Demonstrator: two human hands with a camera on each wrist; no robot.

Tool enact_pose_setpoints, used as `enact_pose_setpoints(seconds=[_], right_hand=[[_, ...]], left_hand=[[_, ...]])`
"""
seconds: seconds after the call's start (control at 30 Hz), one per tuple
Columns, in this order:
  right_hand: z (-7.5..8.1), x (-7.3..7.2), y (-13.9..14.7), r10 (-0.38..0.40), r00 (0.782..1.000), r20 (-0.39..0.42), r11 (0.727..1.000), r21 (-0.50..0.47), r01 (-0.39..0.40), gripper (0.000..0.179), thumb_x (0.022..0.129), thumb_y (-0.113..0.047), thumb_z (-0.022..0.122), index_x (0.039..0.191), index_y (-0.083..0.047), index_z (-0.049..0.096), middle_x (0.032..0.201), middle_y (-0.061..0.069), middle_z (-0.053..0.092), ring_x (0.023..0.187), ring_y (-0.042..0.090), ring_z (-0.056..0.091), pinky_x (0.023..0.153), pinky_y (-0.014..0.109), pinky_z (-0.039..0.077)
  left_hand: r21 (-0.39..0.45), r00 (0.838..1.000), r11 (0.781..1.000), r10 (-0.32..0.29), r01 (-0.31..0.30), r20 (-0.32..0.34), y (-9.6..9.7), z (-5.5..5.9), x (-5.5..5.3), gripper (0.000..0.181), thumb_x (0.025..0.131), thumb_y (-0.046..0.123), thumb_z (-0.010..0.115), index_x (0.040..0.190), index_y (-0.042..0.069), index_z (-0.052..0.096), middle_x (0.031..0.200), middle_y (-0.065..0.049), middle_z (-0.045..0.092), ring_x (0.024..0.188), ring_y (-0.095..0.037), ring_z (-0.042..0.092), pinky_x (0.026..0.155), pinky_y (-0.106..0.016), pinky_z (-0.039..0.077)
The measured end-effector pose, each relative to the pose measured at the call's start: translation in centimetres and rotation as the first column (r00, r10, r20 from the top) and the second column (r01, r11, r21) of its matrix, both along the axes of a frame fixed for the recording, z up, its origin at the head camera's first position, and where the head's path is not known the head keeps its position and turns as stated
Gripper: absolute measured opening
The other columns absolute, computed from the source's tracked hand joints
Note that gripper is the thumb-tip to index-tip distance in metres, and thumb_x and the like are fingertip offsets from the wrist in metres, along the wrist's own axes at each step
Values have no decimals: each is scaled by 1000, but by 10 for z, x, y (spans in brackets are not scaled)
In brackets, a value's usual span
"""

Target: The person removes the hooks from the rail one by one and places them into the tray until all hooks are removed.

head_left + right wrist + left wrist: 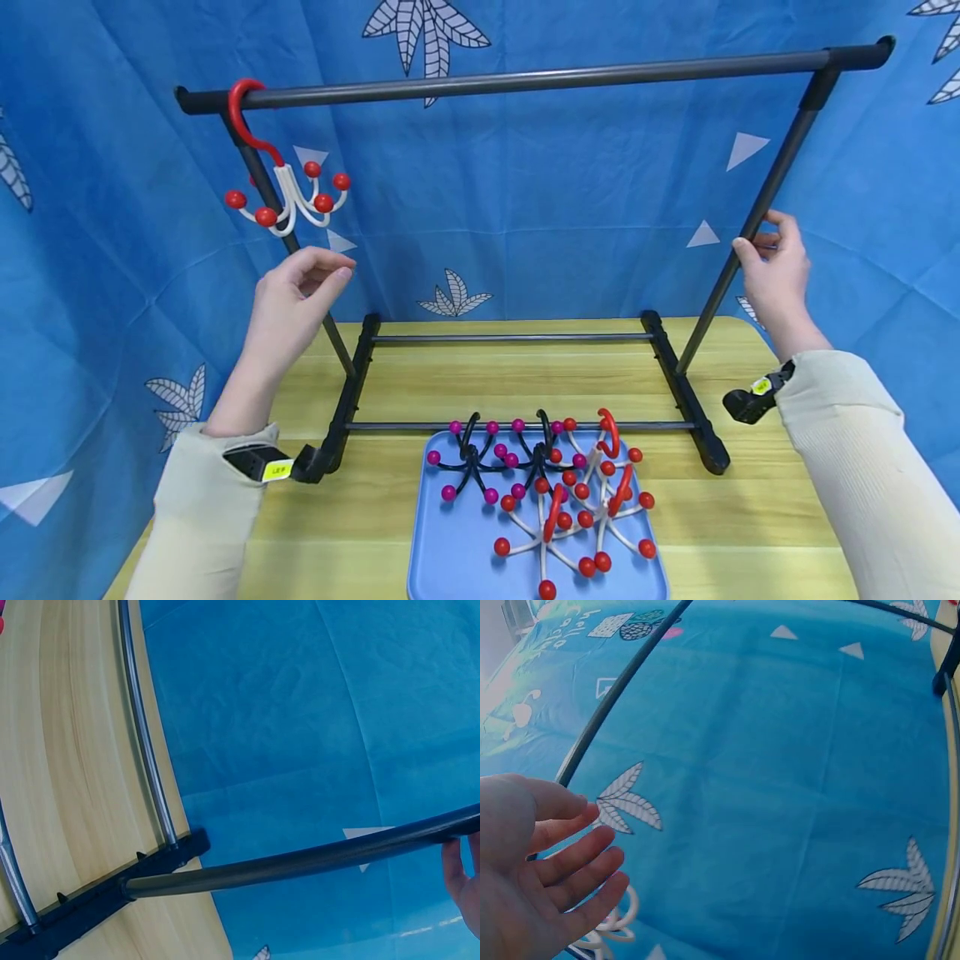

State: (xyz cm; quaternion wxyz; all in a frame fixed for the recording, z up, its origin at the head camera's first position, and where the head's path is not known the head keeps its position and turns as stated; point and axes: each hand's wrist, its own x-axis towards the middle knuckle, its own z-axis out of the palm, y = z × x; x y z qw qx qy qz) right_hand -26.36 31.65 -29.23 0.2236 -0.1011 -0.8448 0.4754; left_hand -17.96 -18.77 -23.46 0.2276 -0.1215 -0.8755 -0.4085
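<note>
A hook hanger (285, 179) with a red hook, white stem and curved arms tipped with red balls hangs from the left end of a black rack's top bar (525, 81). Just below it is my left hand (296, 304), fingers loosely bent and nothing in them, beside the left post. In the left wrist view, white arms of the hanger show behind that hand (570, 877). My right hand (780, 271) holds the rack's right post (780, 171) between thumb and fingers, about midway up. Only its fingertips (454, 866) appear at the edge of the right wrist view.
A blue tray (450, 567) on the wooden table (345, 533) holds several more hangers: black ones (471, 454) with magenta balls and white ones (545, 537) with red hooks and balls. The rack's feet (690, 408) stand around the tray's far end. A blue patterned cloth (540, 208) hangs behind.
</note>
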Motion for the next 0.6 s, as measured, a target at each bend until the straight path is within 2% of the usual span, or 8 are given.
enact_pose_setpoints(seconds=[0.17,0.27,0.37,0.5,0.6], right_hand=[[-1,-1,1,8,1000,10,1000,9,-8,50,92,-39,43,139,-33,26,100,-20,35,112,12,43,93,37,40],[-1,-1,2,7,1000,9,1000,17,-7,50,92,-39,43,139,-32,26,99,-21,35,111,12,43,93,36,40],[-1,-1,1,5,1000,8,1000,24,-6,50,92,-39,42,139,-32,26,100,-20,36,111,13,43,93,37,40],[0,-1,-1,7,1000,3,1000,22,-7,50,92,-39,43,139,-31,27,100,-20,36,113,14,43,94,38,40],[-1,-1,0,6,1000,5,1000,18,-7,50,93,-38,42,140,-31,26,99,-21,35,114,15,43,94,37,40]], left_hand=[[111,990,987,121,-112,-74,-5,21,-8,27,89,28,57,107,9,63,101,0,63,88,-4,54,74,-15,43],[196,976,970,173,-146,-131,-8,33,-14,26,87,27,61,106,10,64,97,5,62,88,-5,54,73,-17,41],[242,958,954,224,-177,-181,-10,47,-19,26,85,27,62,106,11,64,96,5,62,87,-5,53,71,-19,40],[268,932,932,302,-245,-201,-12,63,-26,26,85,28,63,106,13,63,102,1,63,88,-3,53,71,-18,41],[288,915,912,354,-293,-193,-15,72,-34,27,84,28,64,107,16,62,104,4,61,89,-1,52,73,-18,42]])
